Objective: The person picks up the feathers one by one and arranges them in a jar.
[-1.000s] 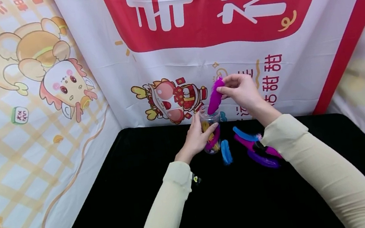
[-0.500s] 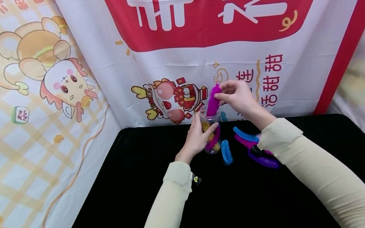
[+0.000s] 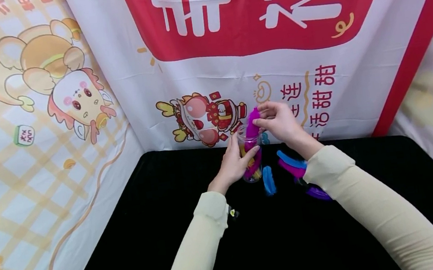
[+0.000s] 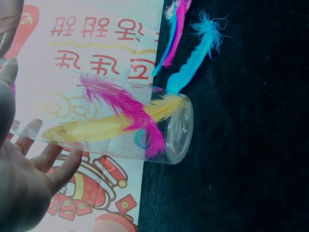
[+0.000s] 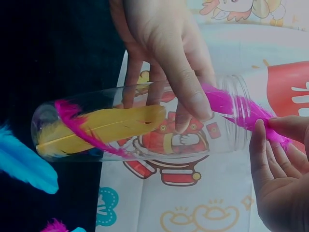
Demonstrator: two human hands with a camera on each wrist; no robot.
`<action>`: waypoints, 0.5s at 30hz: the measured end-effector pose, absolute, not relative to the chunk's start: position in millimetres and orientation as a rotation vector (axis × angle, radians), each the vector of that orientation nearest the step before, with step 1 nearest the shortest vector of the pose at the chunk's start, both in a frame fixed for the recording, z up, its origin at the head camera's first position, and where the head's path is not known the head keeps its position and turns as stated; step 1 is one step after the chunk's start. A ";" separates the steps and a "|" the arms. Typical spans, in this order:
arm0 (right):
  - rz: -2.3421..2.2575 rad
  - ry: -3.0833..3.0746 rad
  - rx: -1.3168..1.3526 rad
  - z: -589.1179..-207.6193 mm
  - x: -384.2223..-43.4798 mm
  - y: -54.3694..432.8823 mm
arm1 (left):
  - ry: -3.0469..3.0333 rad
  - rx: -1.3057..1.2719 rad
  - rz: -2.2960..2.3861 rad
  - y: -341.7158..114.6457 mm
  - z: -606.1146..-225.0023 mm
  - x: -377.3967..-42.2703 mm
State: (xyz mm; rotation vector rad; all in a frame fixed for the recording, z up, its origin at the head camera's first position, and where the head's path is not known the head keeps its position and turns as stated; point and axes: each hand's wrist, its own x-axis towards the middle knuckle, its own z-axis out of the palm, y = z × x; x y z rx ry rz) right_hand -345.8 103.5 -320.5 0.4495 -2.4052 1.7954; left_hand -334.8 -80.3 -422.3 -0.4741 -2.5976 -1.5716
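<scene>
My left hand point(image 3: 232, 165) grips a clear jar point(image 4: 182, 130) that stands at the table's back edge, thumb and fingers wrapped around its side. Inside it lie a yellow feather point(image 5: 111, 123) and a magenta feather point(image 5: 79, 128), crossing each other near the bottom. Another magenta feather point(image 5: 244, 111) passes through the open mouth, its lower part inside the jar. The thumb and fingers of my right hand point(image 3: 280, 122) pinch this feather's upper end, just above the rim.
On the black table point(image 3: 163, 233), a blue feather point(image 3: 268, 180) lies just right of the jar. Farther right are a blue feather point(image 3: 290, 159), a magenta feather point(image 3: 292, 169) and a purple feather point(image 3: 319, 193), partly behind my right sleeve. A printed cloth point(image 3: 124, 88) hangs behind the table.
My right hand has come down and slightly left, and the pinched magenta feather has slid deeper through the jar's mouth. My left hand and the jar have stayed in place.
</scene>
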 end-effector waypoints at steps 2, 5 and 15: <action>1.800 -2.410 0.440 -322.1 -346.9 104.0 | -2.595 -0.479 -1.568 -80.6 -423.0 -335.2; 1.792 -2.419 0.429 -323.0 -347.5 104.8 | -2.595 -0.486 -1.563 -80.9 -423.2 -335.6; 1.775 -2.418 0.437 -322.6 -345.9 101.7 | -2.605 -0.487 -1.567 -80.5 -423.6 -337.0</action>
